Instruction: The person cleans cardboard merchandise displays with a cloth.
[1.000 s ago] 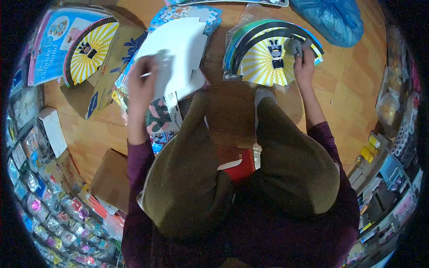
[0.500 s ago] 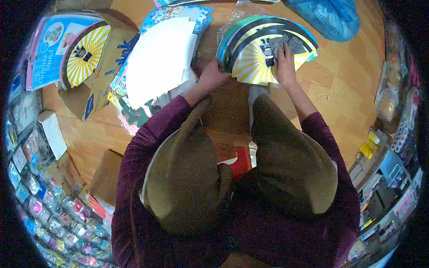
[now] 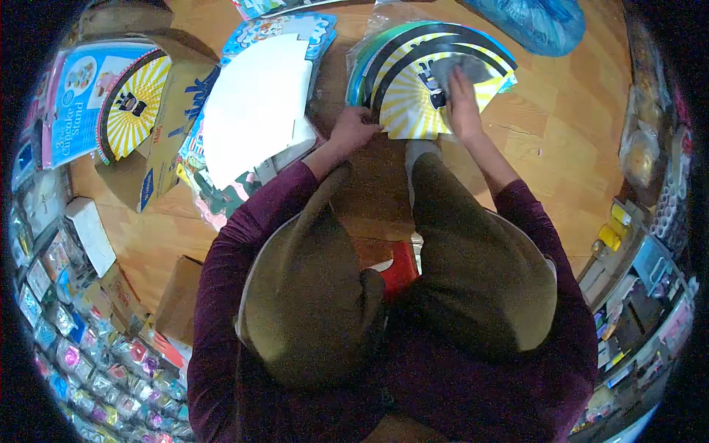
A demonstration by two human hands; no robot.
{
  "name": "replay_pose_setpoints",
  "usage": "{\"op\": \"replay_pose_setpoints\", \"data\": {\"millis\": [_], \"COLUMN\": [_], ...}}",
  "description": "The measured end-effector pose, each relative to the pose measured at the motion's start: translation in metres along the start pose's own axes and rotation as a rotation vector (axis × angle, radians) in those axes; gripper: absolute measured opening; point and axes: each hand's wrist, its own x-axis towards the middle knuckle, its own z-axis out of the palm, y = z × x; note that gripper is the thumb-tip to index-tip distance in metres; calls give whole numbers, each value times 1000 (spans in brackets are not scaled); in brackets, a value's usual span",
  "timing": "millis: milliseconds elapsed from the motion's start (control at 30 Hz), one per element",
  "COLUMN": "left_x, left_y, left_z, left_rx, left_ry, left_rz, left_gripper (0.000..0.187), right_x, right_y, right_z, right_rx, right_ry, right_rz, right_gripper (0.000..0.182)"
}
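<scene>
A fan-shaped cardboard sheet (image 3: pixel 413 103) printed with yellow and white rays, a black border and a dark cartoon figure lies on top of a stack of similar curved sheets. My right hand (image 3: pixel 464 107) presses a grey cloth (image 3: pixel 473 69) flat against its upper right part, the fingers stretched over the cloth. At the sheet's lower left corner, my left hand (image 3: pixel 356 127) pinches the edge with its fingertips. To the left lies a pile topped by a blank white fan-shaped sheet (image 3: pixel 255 111).
A cut-open cardboard box (image 3: pixel 173 111) at left holds a blue cupcake stand package (image 3: pixel 81 100) and another rayed sheet. A blue plastic bag (image 3: pixel 543 26) sits at the top right. Small packaged goods (image 3: pixel 103 369) fill the lower left; shelves of goods (image 3: pixel 642 310) line the right.
My right hand and the cloth have slid slightly left and up over the sheet, blurred by motion. My left hand stays at the corner. The whole view has shifted a little.
</scene>
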Motion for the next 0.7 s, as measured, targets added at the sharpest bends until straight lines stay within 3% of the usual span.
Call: {"op": "replay_pose_setpoints", "data": {"millis": [67,133,167,233,267,333,400,467,533,600,667,700], "left_x": [8,8,8,5,4,-1,-5,1,-1,-2,-6,-7], "left_y": [-11,-13,-15,-24,-30,-20,-15,-13,-14,-15,-12,-13], "left_z": [2,1,0,0,0,-7,-8,-10,-8,-11,-17,-20], "left_rx": [-14,-43,-67,-65,-59,-13,15,-43,-158,-268,-357,-359], "left_ry": [-166,-163,-158,-180,-202,-135,-72,-222,-215,-200,-241,-234], "left_rz": [-80,-137,-201,-186,-172,-78,25,-105,-144,-186,-243,-247], "left_gripper": [23,21,19,19,19,20,21,19,19,19,19,19], "right_x": [-12,-28,-28,-29,-23,-9,-8,-5,-3,-13,-13,-8], "right_y": [-4,-23,-40,-72,-62,-21,-17,17,54,107,130,126], "right_z": [30,67,64,49,50,49,9,5,-1,4,-18,-23], "right_rx": [47,83,79,-282,-275,76,-379,-404,-363,-483,-302,-300], "right_ry": [-69,-209,-209,-603,-600,-574,-255,-129,35,3,-71,-75], "right_rz": [-219,-514,-514,-471,-465,32,-204,-77,15,278,474,466], "right_gripper": [54,55,55,55,55,57,58,52,52,49,44,44]}}
